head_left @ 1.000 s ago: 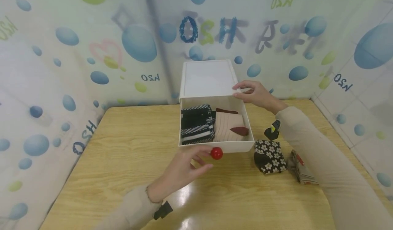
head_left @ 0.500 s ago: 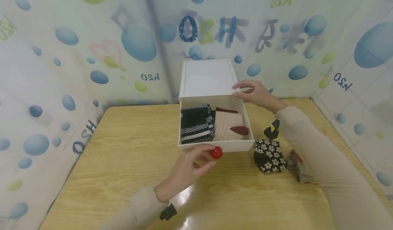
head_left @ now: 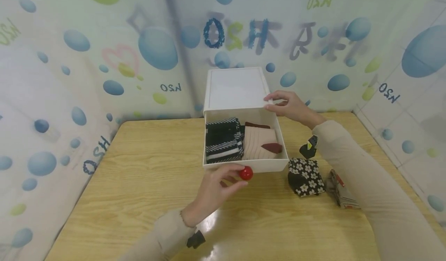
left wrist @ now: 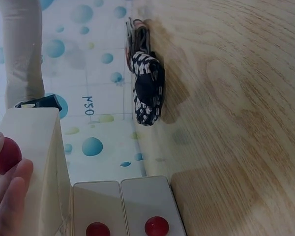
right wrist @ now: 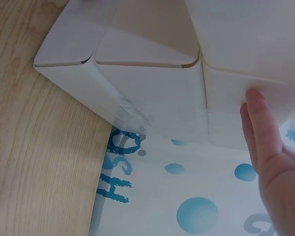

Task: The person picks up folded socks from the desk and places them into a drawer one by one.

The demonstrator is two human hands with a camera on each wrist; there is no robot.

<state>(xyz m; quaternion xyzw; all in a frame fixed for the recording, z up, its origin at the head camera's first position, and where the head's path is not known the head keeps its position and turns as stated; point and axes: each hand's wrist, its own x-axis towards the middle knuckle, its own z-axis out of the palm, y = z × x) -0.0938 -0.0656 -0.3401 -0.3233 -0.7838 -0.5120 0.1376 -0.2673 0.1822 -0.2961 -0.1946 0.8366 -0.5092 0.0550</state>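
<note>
A red knob (head_left: 247,173) is jutting from the open white drawer (head_left: 269,166), and your left hand (head_left: 214,189) is pinching it. Your right hand (head_left: 292,106), fingers straight, is touching the cabinet (head_left: 238,88). Folded socks (head_left: 258,143) are lying inside; a flowered sock (head_left: 311,176) is lying on the tabletop (head_left: 146,172).

From far away, I read big letters (head_left: 235,36) like "OSH" on the back wall (head_left: 189,106). Small writing (head_left: 389,93) on the right wall (head_left: 386,55) looks flipped, so I'm unsure.
</note>
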